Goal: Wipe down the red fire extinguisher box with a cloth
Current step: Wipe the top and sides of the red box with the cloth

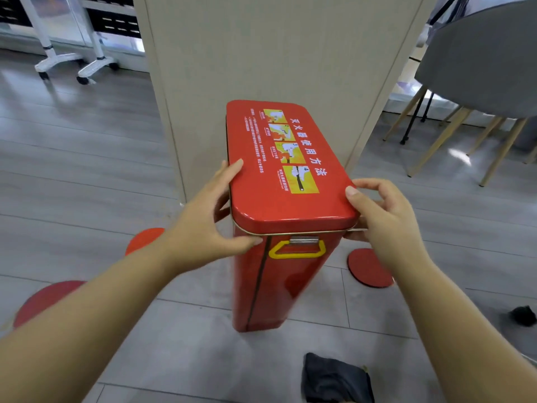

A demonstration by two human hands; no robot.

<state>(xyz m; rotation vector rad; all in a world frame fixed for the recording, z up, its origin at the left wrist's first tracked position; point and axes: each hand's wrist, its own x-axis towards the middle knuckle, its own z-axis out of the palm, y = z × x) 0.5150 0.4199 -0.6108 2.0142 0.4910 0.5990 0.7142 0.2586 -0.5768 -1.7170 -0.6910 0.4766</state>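
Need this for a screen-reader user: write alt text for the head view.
A person's left hand and right hand grip the near lid corners of a red fire extinguisher box standing on a grey floor before a beige pillar. A dark cloth lies on the floor nearer the camera, untouched.

Grey plank floor (87, 175), a beige panel (276, 53), a grey wooden-legged chair (479, 62), white wheeled stands (58, 58).

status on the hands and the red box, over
Left hand and right hand grip red box at its near top corners. Box standing on floor. Cloth lying on floor, unheld.
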